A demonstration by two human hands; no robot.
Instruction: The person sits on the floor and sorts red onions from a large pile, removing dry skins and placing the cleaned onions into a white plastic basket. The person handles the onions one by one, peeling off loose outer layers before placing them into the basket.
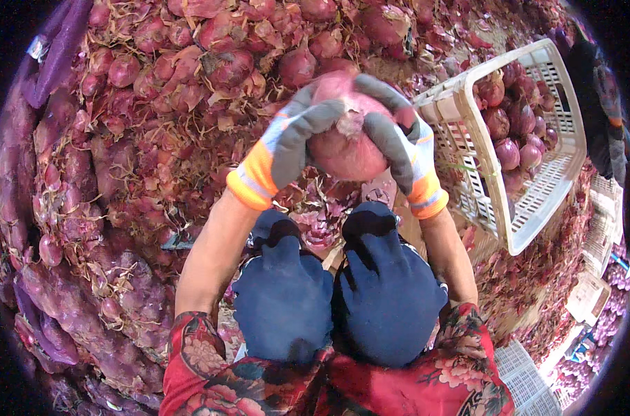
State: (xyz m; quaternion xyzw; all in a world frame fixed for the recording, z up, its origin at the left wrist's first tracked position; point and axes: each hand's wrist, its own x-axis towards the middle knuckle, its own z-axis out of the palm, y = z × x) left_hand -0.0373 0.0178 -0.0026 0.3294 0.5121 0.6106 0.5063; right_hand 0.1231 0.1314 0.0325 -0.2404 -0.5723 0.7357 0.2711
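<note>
Both hands wear grey-palmed work gloves with orange cuffs and are raised above my knees. Between them is a red onion (348, 153) with its papery neck facing up; motion blurs it, and I cannot tell whether a second onion is pressed against its far side. My left hand (299, 138) grips the left side, its thumb lying over the top. From the right, my right hand (398, 135) closes around the other side. Beyond both hands spreads a heap of red onions (231, 67) with dry skins and stringy roots.
On the right, a white plastic crate (494, 171) lies tilted, with several red onions (523, 119) inside. Filled purple mesh sacks (70, 307) line the left side. Loose onion skins (320, 223) litter the ground between my feet. More crates (528, 377) stand at lower right.
</note>
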